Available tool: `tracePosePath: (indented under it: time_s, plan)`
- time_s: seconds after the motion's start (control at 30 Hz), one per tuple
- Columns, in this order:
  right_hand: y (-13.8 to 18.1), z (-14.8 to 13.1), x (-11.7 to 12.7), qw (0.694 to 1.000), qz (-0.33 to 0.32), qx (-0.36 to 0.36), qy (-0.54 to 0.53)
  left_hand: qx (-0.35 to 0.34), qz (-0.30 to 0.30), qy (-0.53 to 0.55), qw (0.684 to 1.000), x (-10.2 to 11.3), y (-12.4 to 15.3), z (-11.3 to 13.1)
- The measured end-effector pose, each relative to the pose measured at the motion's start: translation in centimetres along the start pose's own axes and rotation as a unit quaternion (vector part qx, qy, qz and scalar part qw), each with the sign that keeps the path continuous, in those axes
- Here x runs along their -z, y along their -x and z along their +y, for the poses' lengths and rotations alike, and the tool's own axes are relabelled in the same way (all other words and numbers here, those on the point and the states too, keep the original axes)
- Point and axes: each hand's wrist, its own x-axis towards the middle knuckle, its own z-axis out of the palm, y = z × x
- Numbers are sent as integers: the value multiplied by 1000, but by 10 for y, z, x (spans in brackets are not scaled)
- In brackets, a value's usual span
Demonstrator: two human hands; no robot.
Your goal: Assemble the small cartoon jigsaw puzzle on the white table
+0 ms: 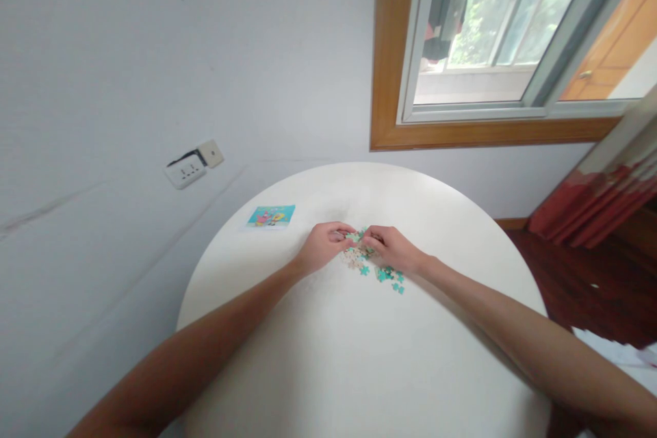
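Jigsaw puzzle pieces lie in a loose pile near the middle of the white round table, some teal side up, others showing pale backs. At the pile's left edge, my left hand is closed, thumb and forefinger curved round a light green piece. Over the right side, my right hand has its fingers curled and pinched; what lies between them is too small and hidden to make out. Several teal pieces are scattered just below the right hand.
A blue picture card with cartoon figures lies toward the table's far left. The white table stands close to a wall with a power socket. A wood-framed window is beyond, and a red and beige curtain hangs at right.
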Motion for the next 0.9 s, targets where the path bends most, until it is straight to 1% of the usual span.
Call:
tracePosePath:
  time_s: [0.1, 0.2, 0.3, 0.4, 0.43, 0.5, 0.57, 0.63, 0.7, 0.77, 0.83, 0.9]
  plan:
    - [0, -4, -9, 1000, 4, 16, -17, -5, -21, 35, 999, -7, 2, -1]
    - [-1, 0, -11, 998, 12, 26, -51, 2, -41, 110, 993, -7, 1, -5]
    - [-1, 4, -10, 991, -18, 24, -131, 13, -69, 162, 984, -5, 0, -6]
    - [-1, 4, -8, 982, -43, 23, -181, 15, -84, 162, 983, -2, -1, -7]
    - [-1, 3, -7, 984, -40, 19, -174, 13, -77, 149, 986, 0, -2, -7]
    - [-2, 3, -2, 994, -13, 2, -113, 2, -46, 86, 995, 5, -5, -9]
    - [-4, 6, 4, 1000, 13, -18, -10, -9, -10, -22, 1000, 13, -9, -12]
    - [-5, 11, 11, 997, 11, -38, 68, -16, 6, -113, 993, 21, -13, -15]
    - [-6, 17, 18, 994, -13, -62, 94, -26, 20, -175, 984, 28, -16, -18]
    - [-5, 23, 23, 991, -38, -79, 97, -39, 33, -212, 976, 33, -18, -20]
    - [-5, 27, 27, 990, -48, -80, 102, -48, 39, -228, 972, 36, -19, -21]
    - [-4, 30, 30, 991, -43, -71, 106, -49, 41, -234, 970, 38, -20, -22]
